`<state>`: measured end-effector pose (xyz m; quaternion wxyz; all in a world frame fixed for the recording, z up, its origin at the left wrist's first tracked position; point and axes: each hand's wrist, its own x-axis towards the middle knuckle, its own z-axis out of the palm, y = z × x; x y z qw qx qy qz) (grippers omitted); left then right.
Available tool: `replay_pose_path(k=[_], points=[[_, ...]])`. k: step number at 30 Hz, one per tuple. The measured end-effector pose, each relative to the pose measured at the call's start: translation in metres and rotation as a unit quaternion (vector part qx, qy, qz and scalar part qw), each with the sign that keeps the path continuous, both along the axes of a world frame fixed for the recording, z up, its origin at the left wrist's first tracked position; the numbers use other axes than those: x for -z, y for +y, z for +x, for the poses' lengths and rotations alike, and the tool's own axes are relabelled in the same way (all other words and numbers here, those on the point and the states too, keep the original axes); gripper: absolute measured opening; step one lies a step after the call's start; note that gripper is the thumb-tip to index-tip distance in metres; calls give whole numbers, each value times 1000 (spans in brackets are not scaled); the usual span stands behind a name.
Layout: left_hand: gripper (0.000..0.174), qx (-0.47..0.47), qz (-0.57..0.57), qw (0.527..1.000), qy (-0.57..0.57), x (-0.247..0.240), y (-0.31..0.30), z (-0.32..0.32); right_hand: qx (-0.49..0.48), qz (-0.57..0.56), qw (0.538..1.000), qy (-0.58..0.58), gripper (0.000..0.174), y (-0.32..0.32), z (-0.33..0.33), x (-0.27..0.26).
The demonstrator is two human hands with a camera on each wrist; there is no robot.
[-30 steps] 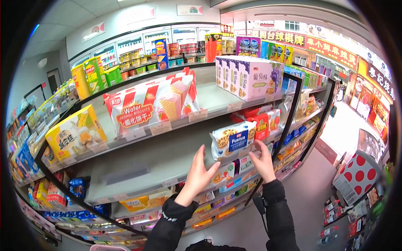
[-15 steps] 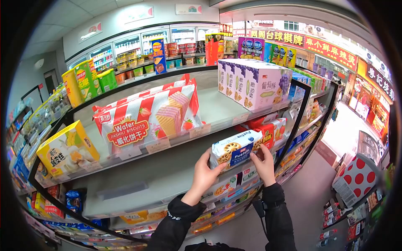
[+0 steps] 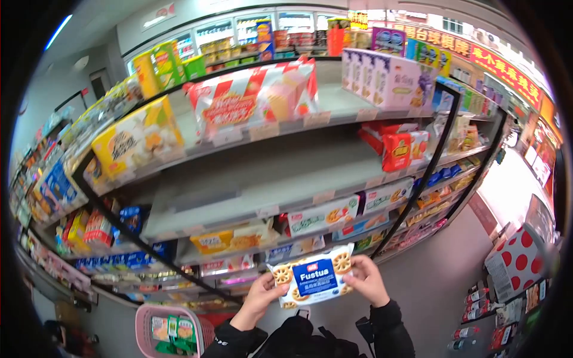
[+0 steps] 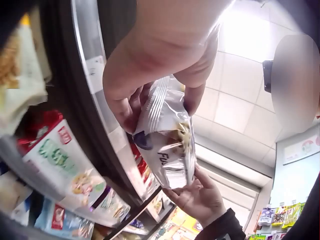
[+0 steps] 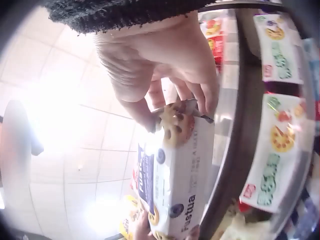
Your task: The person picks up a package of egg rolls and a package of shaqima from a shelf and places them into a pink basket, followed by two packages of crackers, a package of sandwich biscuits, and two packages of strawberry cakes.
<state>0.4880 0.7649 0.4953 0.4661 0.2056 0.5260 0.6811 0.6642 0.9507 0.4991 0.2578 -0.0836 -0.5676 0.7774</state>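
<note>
A white and blue Fustua biscuit packet [image 3: 313, 277] is held level in front of the body, its printed face turned up. My left hand [image 3: 261, 298] grips its left end, thumb on the front. At the other end my right hand [image 3: 367, 280] pinches the packet, thumb on the printed face. In the left wrist view, the fingers of the left hand [image 4: 160, 55] wrap the crimped end of the packet [image 4: 167, 135]. From the right wrist, the right hand [image 5: 160, 60] shows thumb and fingers on opposite sides of the packet [image 5: 175, 165].
Ahead runs a curved shelf [image 3: 280, 167] with black posts. Its top tier bears a wafer bag [image 3: 256, 98], a yellow box [image 3: 137, 137] and grape biscuit boxes [image 3: 388, 77]; red packets [image 3: 397, 149] sit below. A pink basket [image 3: 143, 334] with green packs stands on the floor at lower left.
Both hands first reached to the packet at the shelf and took hold of its ends. They have since drawn it down and toward the body; the pink basket has come into fuller view.
</note>
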Motion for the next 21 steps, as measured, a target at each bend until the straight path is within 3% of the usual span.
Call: replay_pose_path(k=[4, 10, 14, 16, 21], points=[[42, -9, -52, 992, -111, 57, -75, 32, -14, -79, 991, -110, 40, -63, 19, 62], [44, -62, -129, 975, -170, 75, -164, 61, -80, -123, 967, -210, 52, -144, 27, 112], [44, -116, -110, 972, -173, 90, -206, 66, -190, -175, 932, -256, 47, -172, 13, 102], [42, -142, -111, 969, -169, 93, -223, 65, -233, -192, 906, -298, 35, -185, 3, 98], [38, -177, -118, 963, -167, 98, -266, 51, -243, -235, 892, -302, 35, -223, -27, 105]])
